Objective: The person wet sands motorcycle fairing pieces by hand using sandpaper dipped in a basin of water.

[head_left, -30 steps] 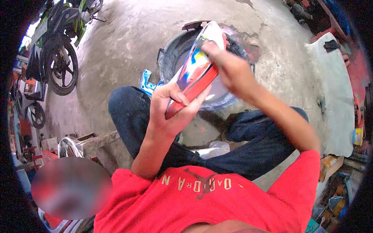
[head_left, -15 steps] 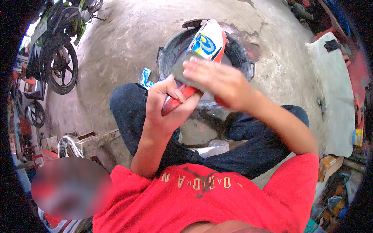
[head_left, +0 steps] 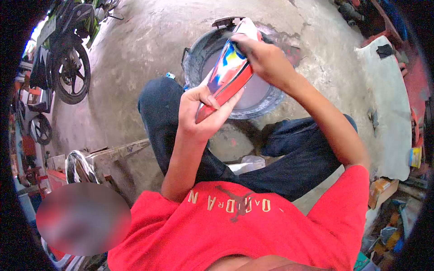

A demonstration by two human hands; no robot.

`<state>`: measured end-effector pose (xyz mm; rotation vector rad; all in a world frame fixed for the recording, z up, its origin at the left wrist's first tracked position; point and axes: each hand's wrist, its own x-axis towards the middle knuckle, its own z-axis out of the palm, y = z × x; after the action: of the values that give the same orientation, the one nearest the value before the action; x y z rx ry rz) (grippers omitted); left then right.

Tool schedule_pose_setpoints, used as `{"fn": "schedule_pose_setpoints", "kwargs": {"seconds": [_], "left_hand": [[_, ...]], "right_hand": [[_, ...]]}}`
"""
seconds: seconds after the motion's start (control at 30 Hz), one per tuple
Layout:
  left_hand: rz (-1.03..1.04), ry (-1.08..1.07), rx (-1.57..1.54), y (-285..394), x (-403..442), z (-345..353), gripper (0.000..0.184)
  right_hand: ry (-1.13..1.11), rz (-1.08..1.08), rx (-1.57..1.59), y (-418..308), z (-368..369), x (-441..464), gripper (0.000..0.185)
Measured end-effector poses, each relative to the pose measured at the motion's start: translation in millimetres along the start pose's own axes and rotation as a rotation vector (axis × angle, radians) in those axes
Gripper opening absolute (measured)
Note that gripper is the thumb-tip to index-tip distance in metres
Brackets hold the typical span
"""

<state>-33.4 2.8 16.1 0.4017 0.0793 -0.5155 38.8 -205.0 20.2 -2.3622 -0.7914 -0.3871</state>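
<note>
A long motorcycle body panel (head_left: pixel 230 67), red, white and blue with a yellow patch, slants over a dark tub (head_left: pixel 192 54) of cloudy grey water. My left hand (head_left: pixel 201 108) grips its near, tapered end, thumb on top and fingers underneath. My right hand (head_left: pixel 266 58) lies across the upper part of the panel, its fingers curled over the painted face and blurred by motion. The grey sheet under those fingers, like sandpaper, is now mostly hidden by the hand.
A small blue-and-white piece (head_left: pixel 170 75) shows beyond my left knee. A clear plastic container (head_left: pixel 253 163) sits between my legs. To the left stands a motorcycle (head_left: pixel 70 67); to the right lies a pale panel (head_left: pixel 389 108). A dark piece (head_left: pixel 226 21) rests at the tub's far rim.
My right hand has slid up and away along the panel, from near my left hand to its far part, uncovering the middle. The panel has turned slightly, and my left knee has shifted right.
</note>
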Motion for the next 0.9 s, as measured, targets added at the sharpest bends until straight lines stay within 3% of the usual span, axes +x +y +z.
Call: {"fn": "schedule_pose_setpoints", "kwargs": {"seconds": [0.03,0.07,0.1,0.17,0.2,0.23,0.3,0.37,0.43,0.5,0.57,0.63,0.7,0.77,0.83,0.9], "left_hand": [[-0.094,0.004,-0.193,2.3,-1.9,8.1,0.068],[-0.082,0.032,-0.197,-0.3,1.4,5.9,0.067],[-0.107,-0.091,-0.244,2.5,5.5,-0.6,0.067],[-0.145,-0.323,-0.345,8.2,8.4,-31.0,0.067],[-0.063,-0.245,-0.192,9.7,3.9,-29.9,0.067],[0.005,-0.157,-0.033,11.4,-0.2,-27.2,0.068],[-0.082,0.018,-0.211,11.0,-5.4,-0.3,0.068],[-0.089,0.021,-0.245,9.4,-7.6,1.4,0.07],[-0.124,0.0,-0.292,11.7,-6.6,1.9,0.07],[-0.001,0.2,-0.073,6.7,-3.2,-13.0,0.073],[0.016,0.229,-0.038,5.4,-5.7,-16.0,0.071],[-0.071,0.076,-0.181,12.7,-11.4,2.7,0.064],[-0.124,-0.001,-0.266,13.3,-13.9,6.6,0.062],[-0.137,-0.001,-0.293,12.7,-12.0,3.7,0.064],[0.227,-0.582,-0.036,-3.7,6.9,-56.8,0.069],[0.283,-0.532,0.051,-4.9,5.6,-57.7,0.073]], "right_hand": [[-0.036,0.2,-0.079,0.9,-3.9,-0.6,0.039],[-0.01,0.134,-0.052,-6.1,-0.6,-9.0,0.044],[0.012,0.063,-0.026,-19.5,2.3,-18.2,0.049],[0.055,-0.405,0.05,-41.7,1.3,-23.4,0.06],[-0.086,-0.439,0.05,-48.4,-2.5,-27.5,0.067],[-0.055,-0.421,0.052,-40.5,-1.9,-26.2,0.064],[0.018,-0.37,0.051,-6.9,5.4,-19.6,0.057],[-0.032,0.177,-0.007,2.4,0.7,-12.6,0.036],[0.033,0.002,0.003,-6.4,6.1,-19.0,0.038],[0.032,-0.343,0.029,-31.8,9.2,-24.9,0.043],[-0.076,-0.531,0.004,-48.0,4.8,-25.5,0.051],[0.024,-0.441,0.021,-17.1,11.6,-21.0,0.046],[0.016,0.152,0.037,-8.8,10.0,-13.5,0.042],[0.043,-0.016,-0.018,-5.6,19.8,-24.9,0.042],[0.008,-0.341,0.039,-41.8,16.9,-31.9,0.047],[-0.062,-0.525,0.001,-55.5,14.8,-35.3,0.052]]}}
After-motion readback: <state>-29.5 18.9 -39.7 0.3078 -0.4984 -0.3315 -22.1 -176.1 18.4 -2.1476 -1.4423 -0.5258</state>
